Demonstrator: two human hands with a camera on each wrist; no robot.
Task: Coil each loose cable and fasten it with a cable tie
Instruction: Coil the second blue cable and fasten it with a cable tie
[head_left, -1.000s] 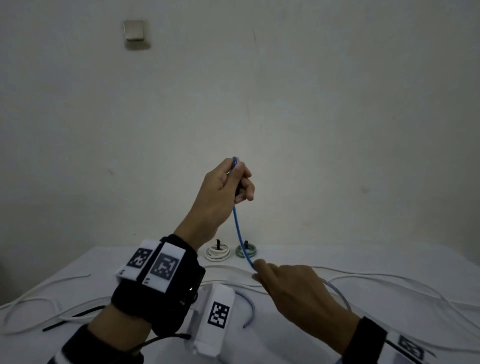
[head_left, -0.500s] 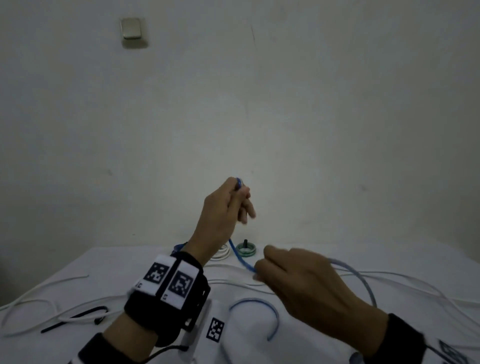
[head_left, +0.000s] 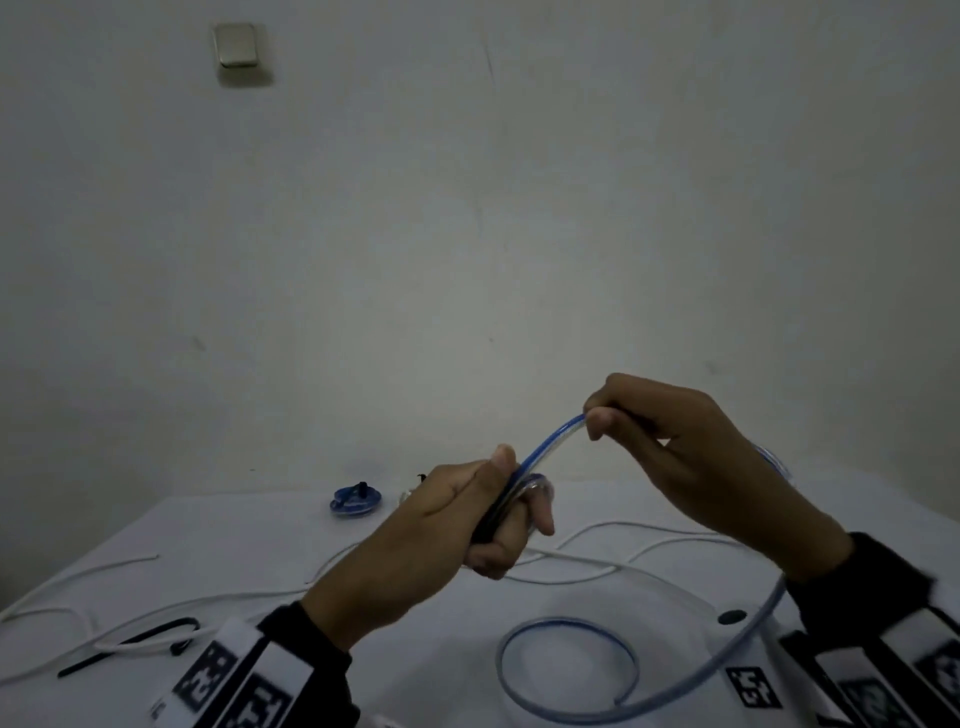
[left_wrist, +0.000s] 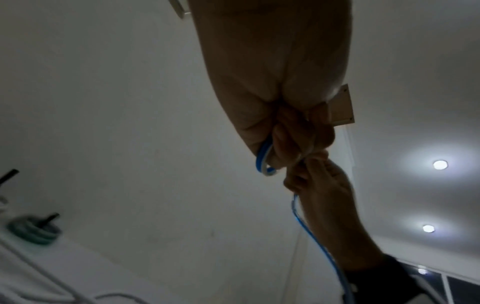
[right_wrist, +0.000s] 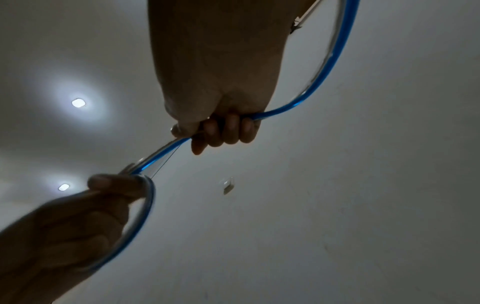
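Note:
A blue cable (head_left: 548, 446) runs between both hands above the white table (head_left: 249, 545). My left hand (head_left: 498, 512) grips a small loop of it, thumb on top; in the left wrist view the blue cable (left_wrist: 262, 162) bends out under the curled fingers (left_wrist: 285, 148). My right hand (head_left: 618, 415), higher and to the right, pinches the cable a short way along. In the right wrist view the blue cable (right_wrist: 306, 96) passes under the curled fingers (right_wrist: 228, 131). Its loose end lies as a ring (head_left: 566, 665) on the table in front.
A coiled blue cable with a black tie (head_left: 357, 501) sits at the table's back. A coiled green cable (left_wrist: 33, 231) shows in the left wrist view. Loose white cables (head_left: 639, 540) cross the table, and a black cable tie (head_left: 130, 644) lies at the left.
The left hand has come down and closed round a loop of the blue cable. The right hand has risen from the table to above the left, pulling the cable up.

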